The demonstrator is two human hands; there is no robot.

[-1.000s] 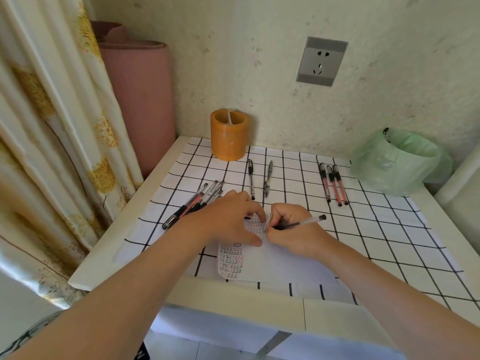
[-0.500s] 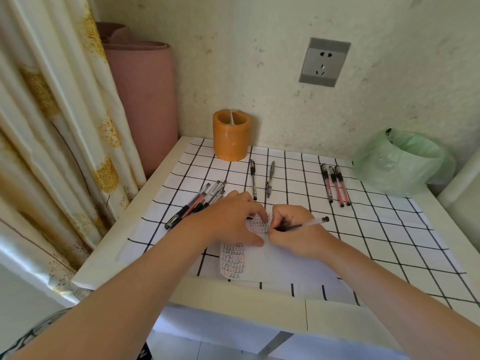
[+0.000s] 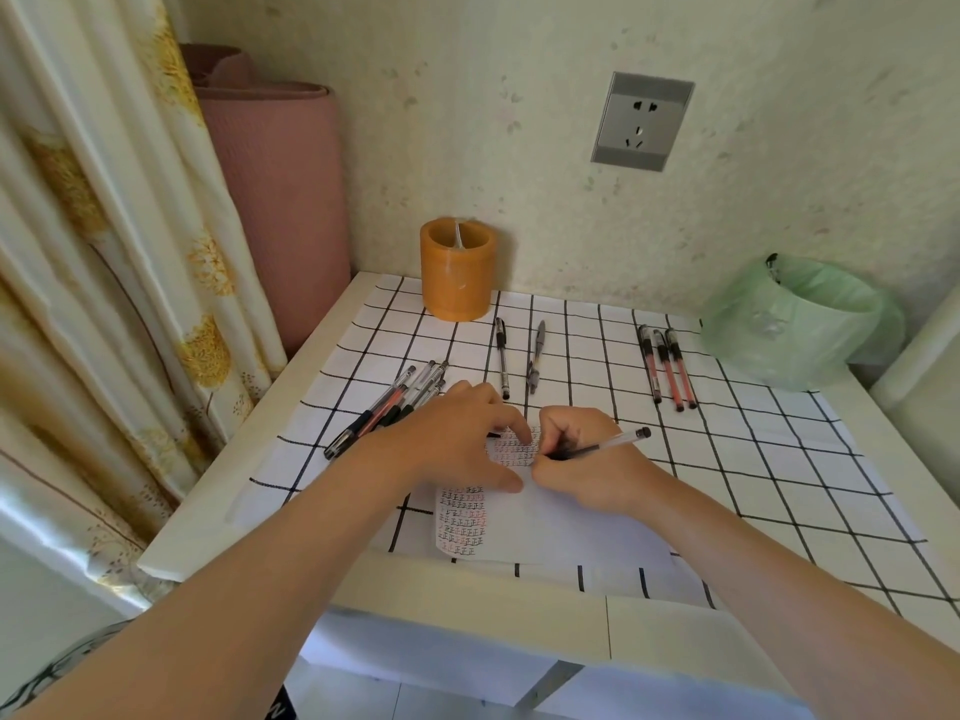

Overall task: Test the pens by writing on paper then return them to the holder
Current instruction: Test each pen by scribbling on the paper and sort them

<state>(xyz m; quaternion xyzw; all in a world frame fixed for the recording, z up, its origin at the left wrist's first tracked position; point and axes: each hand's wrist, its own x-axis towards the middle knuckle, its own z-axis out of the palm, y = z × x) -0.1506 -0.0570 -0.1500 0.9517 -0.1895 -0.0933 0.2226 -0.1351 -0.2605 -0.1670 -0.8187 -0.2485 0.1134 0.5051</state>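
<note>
My right hand (image 3: 587, 459) grips a clear pen with a black cap end (image 3: 605, 445), its tip down on the white paper (image 3: 550, 527), which is covered in rows of small red and black marks. My left hand (image 3: 457, 439) lies flat on the paper, fingers spread, pinning it down. The orange pen holder (image 3: 457, 270) stands at the back of the table. Several pens (image 3: 389, 407) lie bunched left of my left hand. Two dark pens (image 3: 517, 358) lie side by side behind my hands. Three red pens (image 3: 667, 366) rest to the right.
A white table edge (image 3: 467, 584) runs in front under a black-grid cloth (image 3: 779, 459). A bin lined with a green bag (image 3: 795, 319) sits at the back right. A curtain (image 3: 104, 252) and a rolled pink mat (image 3: 275, 200) stand left. A wall socket (image 3: 641, 122) is above.
The view has drifted slightly downward. My right hand keeps the pen on the paper with only small writing movement; my left hand stays put.
</note>
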